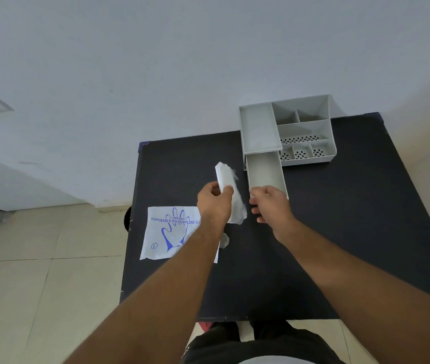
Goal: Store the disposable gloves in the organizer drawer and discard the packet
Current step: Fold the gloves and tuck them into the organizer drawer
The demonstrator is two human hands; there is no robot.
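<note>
holding gloves (228, 191), drawer (265, 177) open

Both bare forearms reach forward over the black square table (339, 232). The left hand (215, 203) is closed; the right hand (271, 204) has fingers curled.

One glove stack (228, 189), one packet (168, 232), one organizer (303, 127), one open drawer (266, 173), two hands, one table (339, 232)
</note>
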